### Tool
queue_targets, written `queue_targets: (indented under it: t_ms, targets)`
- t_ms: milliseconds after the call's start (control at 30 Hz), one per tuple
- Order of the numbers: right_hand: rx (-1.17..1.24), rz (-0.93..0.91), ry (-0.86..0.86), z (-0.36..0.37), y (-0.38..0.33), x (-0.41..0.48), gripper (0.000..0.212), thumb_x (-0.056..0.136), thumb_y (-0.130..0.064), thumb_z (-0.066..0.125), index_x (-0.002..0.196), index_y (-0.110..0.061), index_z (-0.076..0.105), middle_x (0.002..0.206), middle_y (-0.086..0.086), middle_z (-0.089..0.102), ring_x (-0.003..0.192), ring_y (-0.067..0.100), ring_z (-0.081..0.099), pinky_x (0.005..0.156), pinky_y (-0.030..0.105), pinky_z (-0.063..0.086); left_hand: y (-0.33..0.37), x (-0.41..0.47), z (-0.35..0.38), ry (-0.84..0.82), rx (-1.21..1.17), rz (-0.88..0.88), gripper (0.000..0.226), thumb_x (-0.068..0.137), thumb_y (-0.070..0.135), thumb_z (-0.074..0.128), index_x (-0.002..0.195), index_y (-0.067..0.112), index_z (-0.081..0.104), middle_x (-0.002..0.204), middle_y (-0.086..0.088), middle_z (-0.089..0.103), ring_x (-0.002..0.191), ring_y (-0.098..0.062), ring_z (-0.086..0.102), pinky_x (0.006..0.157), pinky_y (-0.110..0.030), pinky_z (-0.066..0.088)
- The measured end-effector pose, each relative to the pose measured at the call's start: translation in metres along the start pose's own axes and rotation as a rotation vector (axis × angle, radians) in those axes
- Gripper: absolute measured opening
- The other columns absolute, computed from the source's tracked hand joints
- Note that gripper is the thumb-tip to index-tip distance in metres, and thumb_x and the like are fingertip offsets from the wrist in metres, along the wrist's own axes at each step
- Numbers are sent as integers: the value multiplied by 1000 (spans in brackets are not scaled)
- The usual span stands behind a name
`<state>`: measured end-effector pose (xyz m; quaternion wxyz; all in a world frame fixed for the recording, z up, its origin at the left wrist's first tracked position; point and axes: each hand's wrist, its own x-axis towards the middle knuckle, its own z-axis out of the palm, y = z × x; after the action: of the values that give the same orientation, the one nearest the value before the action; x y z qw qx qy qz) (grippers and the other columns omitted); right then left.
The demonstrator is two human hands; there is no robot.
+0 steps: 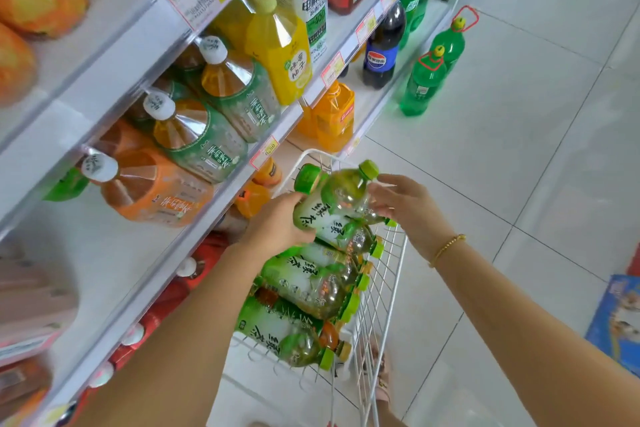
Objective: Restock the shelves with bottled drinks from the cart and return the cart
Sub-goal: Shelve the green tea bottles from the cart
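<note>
A white wire cart (388,274) stands beside the shelves, filled with several green tea bottles (311,284) lying on their sides. My left hand (277,225) grips one green tea bottle (310,204) with a green cap, lifted above the pile. Another green tea bottle (346,189) is held up beside it, and my right hand (405,204) closes around its lower end. Both raised bottles touch each other above the cart's far end.
The shelf unit (221,184) on the left holds large tea and juice bottles with price tags on its edges. Two green soda bottles (426,80) stand on the tiled floor by the shelf's end. A blue package (620,322) lies on the floor at right.
</note>
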<state>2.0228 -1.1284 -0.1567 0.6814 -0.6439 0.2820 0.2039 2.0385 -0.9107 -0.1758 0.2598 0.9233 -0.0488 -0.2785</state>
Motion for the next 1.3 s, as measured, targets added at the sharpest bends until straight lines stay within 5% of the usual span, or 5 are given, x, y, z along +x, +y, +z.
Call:
queue_targets:
  t_ms: [233,367,800,933,1300]
  targets:
    - [473,876,-217,71,78,-68,33,83,-7,66,111,6,53,111,26,56,87,34,64,71,36,59,-9,-48,-31,316,-246,-129,50,69,23,80,113,17,58,94,7,62,81,-10,59,68,-18,46]
    - [837,957,7,96,87,-72,49,70,-7,76,111,2,50,133,29,43,121,42,48,101,45,45,-17,-73,-43,371,-249,-157,49,66,18,83,105,18,53,89,11,57,74,6,54,58,-6,39]
    - [540,535,260,147,69,-70,42,96,-40,45,125,-10,44,94,3,57,72,15,55,59,26,47,-37,-149,-58,456,-320,-279,53,64,27,83,107,22,54,94,11,61,79,1,59,59,-9,40]
    - [295,342,529,138,44,-72,87,69,-35,80,138,-12,33,122,10,57,107,29,59,88,41,52,-29,-178,-61,516,-393,-310,53,63,25,83,108,22,55,95,10,62,80,3,58,58,-7,40]
    - [-82,-308,200,129,-50,-142,84,51,-58,77,121,-21,48,113,1,61,106,23,58,95,46,47,7,-275,-51,784,-673,-354,48,62,34,84,101,35,55,98,12,66,87,-4,63,75,-24,53]
